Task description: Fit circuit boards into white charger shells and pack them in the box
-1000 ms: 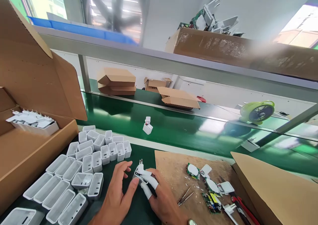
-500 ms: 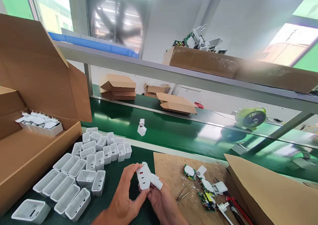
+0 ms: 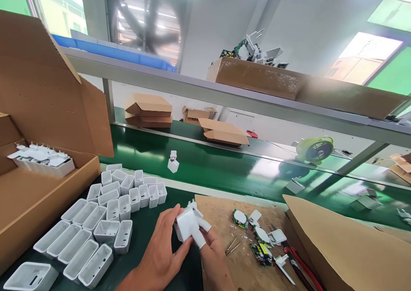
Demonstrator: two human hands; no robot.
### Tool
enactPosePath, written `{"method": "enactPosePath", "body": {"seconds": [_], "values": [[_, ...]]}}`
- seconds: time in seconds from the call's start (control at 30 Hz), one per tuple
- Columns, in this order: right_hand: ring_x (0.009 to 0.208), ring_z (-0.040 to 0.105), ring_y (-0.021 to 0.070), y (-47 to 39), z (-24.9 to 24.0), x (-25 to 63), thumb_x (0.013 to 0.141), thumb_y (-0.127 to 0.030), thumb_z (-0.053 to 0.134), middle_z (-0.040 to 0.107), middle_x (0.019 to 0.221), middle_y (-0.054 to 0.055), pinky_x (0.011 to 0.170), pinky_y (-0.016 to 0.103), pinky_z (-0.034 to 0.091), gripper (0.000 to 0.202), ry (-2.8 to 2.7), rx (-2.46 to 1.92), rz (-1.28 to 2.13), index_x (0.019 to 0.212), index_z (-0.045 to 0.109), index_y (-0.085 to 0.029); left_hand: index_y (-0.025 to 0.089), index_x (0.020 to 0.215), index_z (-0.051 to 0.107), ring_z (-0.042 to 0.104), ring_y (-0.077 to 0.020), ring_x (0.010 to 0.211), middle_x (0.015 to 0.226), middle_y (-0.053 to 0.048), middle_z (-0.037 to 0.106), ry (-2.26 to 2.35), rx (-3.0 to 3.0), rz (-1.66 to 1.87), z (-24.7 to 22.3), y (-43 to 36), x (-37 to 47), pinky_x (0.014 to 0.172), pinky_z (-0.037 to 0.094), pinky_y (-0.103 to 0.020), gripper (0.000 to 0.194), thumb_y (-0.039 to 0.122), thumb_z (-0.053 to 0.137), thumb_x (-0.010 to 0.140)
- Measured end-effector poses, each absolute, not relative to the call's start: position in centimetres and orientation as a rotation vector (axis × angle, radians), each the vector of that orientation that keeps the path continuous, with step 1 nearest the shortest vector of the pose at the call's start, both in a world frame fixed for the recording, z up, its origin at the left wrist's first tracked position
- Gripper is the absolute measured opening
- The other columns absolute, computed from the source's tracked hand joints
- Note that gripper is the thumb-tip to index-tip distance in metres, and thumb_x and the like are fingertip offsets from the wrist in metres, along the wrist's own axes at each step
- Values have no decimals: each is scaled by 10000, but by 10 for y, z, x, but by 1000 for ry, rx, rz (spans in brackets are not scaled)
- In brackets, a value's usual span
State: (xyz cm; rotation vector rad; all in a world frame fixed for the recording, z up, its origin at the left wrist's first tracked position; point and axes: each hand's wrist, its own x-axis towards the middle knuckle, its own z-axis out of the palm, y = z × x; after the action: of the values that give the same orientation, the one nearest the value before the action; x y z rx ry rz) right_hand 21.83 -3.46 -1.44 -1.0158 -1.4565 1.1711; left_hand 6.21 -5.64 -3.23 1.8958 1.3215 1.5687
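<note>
Between my hands is a white plug-in charger (image 3: 185, 225), a smooth broad side turned up and part of its plug end showing at the top. The fingers and thumb of my left hand (image 3: 159, 248) close on its left and lower edges. My right hand (image 3: 214, 256) grips it from the right, with white finger covers (image 3: 198, 238) on some fingers. To the left stand several open white charger housings (image 3: 76, 244) in rows. On a brown cardboard sheet (image 3: 218, 209) at the right lie circuit boards (image 3: 261, 255), tweezers (image 3: 232, 245) and red-and-black-handled pliers (image 3: 297, 265).
An open carton (image 3: 54, 205) at the left holds a tray of white plug parts (image 3: 43, 158). Behind runs a green conveyor belt (image 3: 199, 164) carrying another charger (image 3: 173, 162). A shelf (image 3: 180, 82) crosses above. A cardboard flap (image 3: 346, 244) rises at the right.
The charger has been turned in my hands: its face with slots and a red port has swung away, and a plain side shows. The view has shifted slightly.
</note>
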Motion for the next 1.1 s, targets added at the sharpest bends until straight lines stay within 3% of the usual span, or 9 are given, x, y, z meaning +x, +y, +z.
{"method": "enactPosePath", "body": {"seconds": [0.2, 0.33, 0.4, 0.5, 0.6, 0.7, 0.8, 0.9, 1.1], "values": [[910, 705, 234, -27, -21, 240, 958, -299, 617, 709, 1078, 72, 862, 366, 623, 346, -1934, -1133, 424, 1301, 611, -254, 156, 1583, 375, 629, -363, 1200, 1264, -165, 666, 1487, 1706, 1183, -41, -28, 72, 1032, 532, -492, 825, 148, 656, 807], [1256, 631, 296, 8, 1, 297, 1015, -307, 523, 673, 1337, 155, 1085, 453, 526, 396, -2273, -1566, 51, 1391, 571, -191, 128, 1604, 308, 572, -324, 1321, 1364, -162, 643, 1593, 1612, 996, -29, 17, 88, 1141, 440, -408, 873, 93, 621, 790], [1300, 602, 385, 25, 13, 332, 931, -207, 592, 673, 1353, 209, 1103, 570, 486, 400, -2307, -1711, -3, 1323, 641, -146, 88, 1608, 297, 606, -331, 1282, 1323, -181, 672, 1603, 1603, 949, -26, 38, 95, 1116, 461, -409, 890, 59, 612, 776], [1224, 654, 438, 40, 19, 372, 728, -25, 645, 742, 1219, 234, 1117, 659, 435, 420, -2326, -1834, -11, 1126, 736, -124, 45, 1608, 293, 639, -365, 1251, 1314, -215, 694, 1590, 1610, 913, -26, 55, 102, 1075, 511, -458, 930, 31, 625, 739], [1163, 704, 429, 45, 16, 388, 650, 43, 645, 781, 1127, 224, 1158, 669, 394, 453, -2364, -1861, 22, 1060, 758, -115, 124, 1642, 249, 492, -364, 1462, 1567, -207, 526, 1549, 1677, 991, -26, 54, 102, 1179, 445, -484, 1016, 61, 684, 726], [1348, 597, 436, 45, 15, 375, 783, -49, 664, 644, 1428, 265, 1161, 658, 411, 488, -2392, -1773, 62, 1266, 700, -108, 248, 1490, 505, 357, -302, 1568, 1687, -91, 395, 1487, 1790, 1093, -26, 48, 99, 1266, 352, -472, 714, 135, 678, 806], [1431, 540, 319, 47, 16, 338, 961, -235, 615, 539, 1581, 158, 1172, 515, 467, 494, -2376, -1483, 257, 1453, 581, -203, 240, 1180, 679, 540, -298, 1448, 1577, -109, 546, 1455, 1873, 1119, -31, 46, 95, 1199, 454, -501, 285, 192, 577, 918], [1332, 626, 258, 55, 15, 296, 1001, -229, 564, 646, 1468, 116, 1116, 423, 529, 418, -2276, -1205, 480, 1417, 609, -223, 226, 1187, 671, 603, -294, 1391, 1535, -154, 588, 1432, 1953, 1117, -42, 45, 92, 1164, 496, -506, 263, 215, 527, 967], [1199, 704, 193, 65, 9, 266, 930, -61, 491, 707, 1375, 94, 1012, 302, 579, 461, -2347, -1152, 543, 1316, 686, -221, 204, 1309, 581, 509, -280, 1477, 1555, -176, 552, 1420, 2059, 1065, -47, 48, 90, 1224, 429, -532, 317, 231, 404, 1048]]}}
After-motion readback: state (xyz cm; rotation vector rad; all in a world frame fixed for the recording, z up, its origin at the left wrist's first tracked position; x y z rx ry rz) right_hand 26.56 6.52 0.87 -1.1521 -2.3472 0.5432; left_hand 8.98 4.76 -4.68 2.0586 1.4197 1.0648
